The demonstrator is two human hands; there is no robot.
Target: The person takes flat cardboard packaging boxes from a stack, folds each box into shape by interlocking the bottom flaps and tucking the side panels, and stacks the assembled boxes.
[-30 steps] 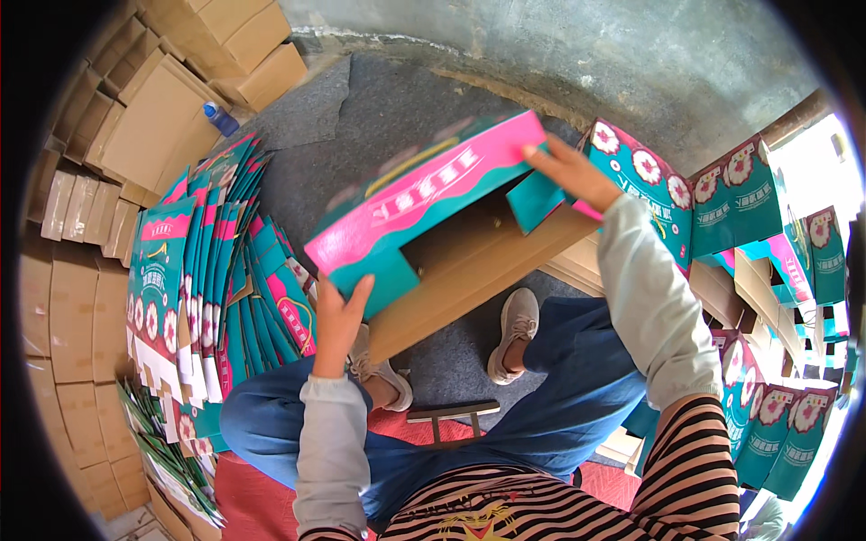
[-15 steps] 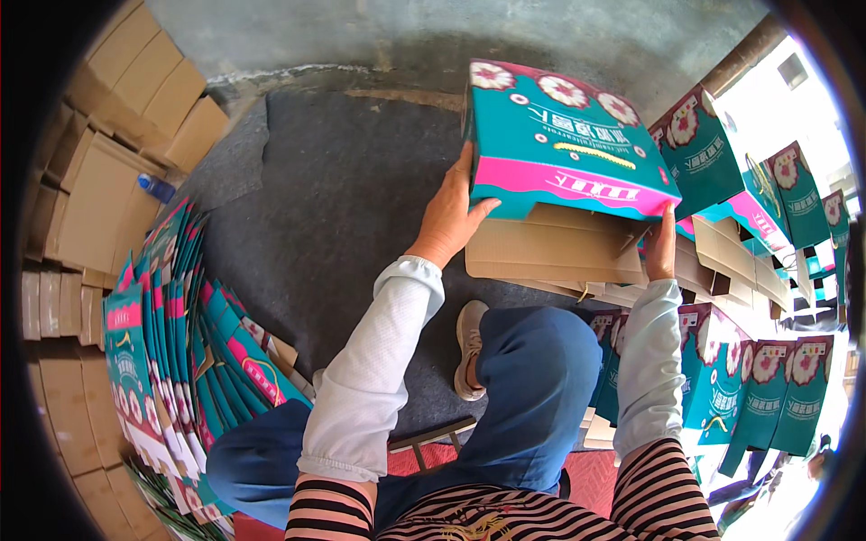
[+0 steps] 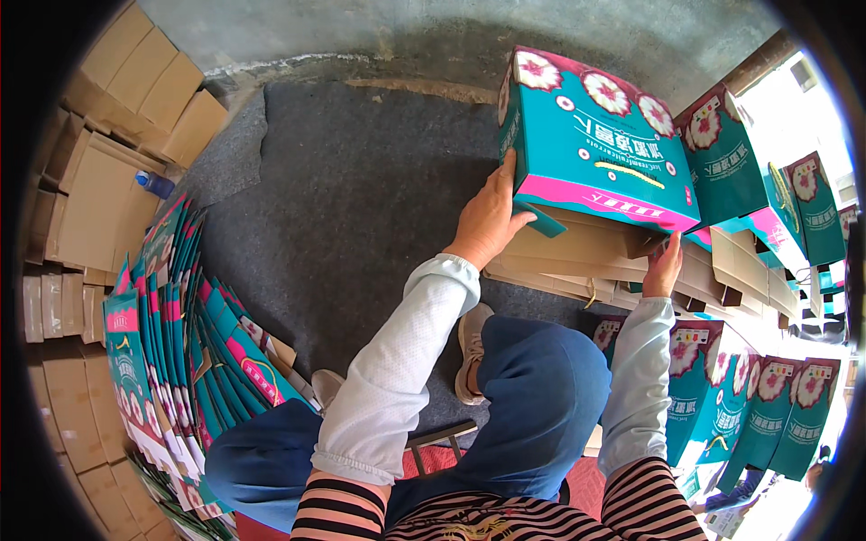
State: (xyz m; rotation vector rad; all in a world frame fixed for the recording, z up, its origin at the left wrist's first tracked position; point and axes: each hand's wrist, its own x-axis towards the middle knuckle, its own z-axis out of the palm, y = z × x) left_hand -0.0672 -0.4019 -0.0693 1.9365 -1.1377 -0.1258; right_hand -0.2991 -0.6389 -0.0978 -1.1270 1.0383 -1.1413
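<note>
A teal and pink carton (image 3: 600,135) with white-and-maroon round slices printed on it is held up at the upper right, tilted. Its near end stands open, with brown flaps (image 3: 577,239) showing below the pink edge. My left hand (image 3: 487,212) grips the carton's near left corner, thumb on a small teal flap and fingers along the side. At the near right corner my right hand (image 3: 663,263) has its fingers against the pink edge; part of its grip is hidden. The carton's far right side lies close against another teal carton (image 3: 720,158).
Several opened teal cartons (image 3: 780,406) stand in rows on the right. Flattened teal cartons (image 3: 171,334) lean in a fanned stack at left. Brown boxes (image 3: 108,198) pile up along the left, with a blue bottle (image 3: 155,185) among them. A concrete wall (image 3: 361,32) is at the back.
Both hands have moved the carton to the right, bringing it up beside the standing teal carton. My left arm reaches farther right. A small teal flap now sticks out at the left thumb.
</note>
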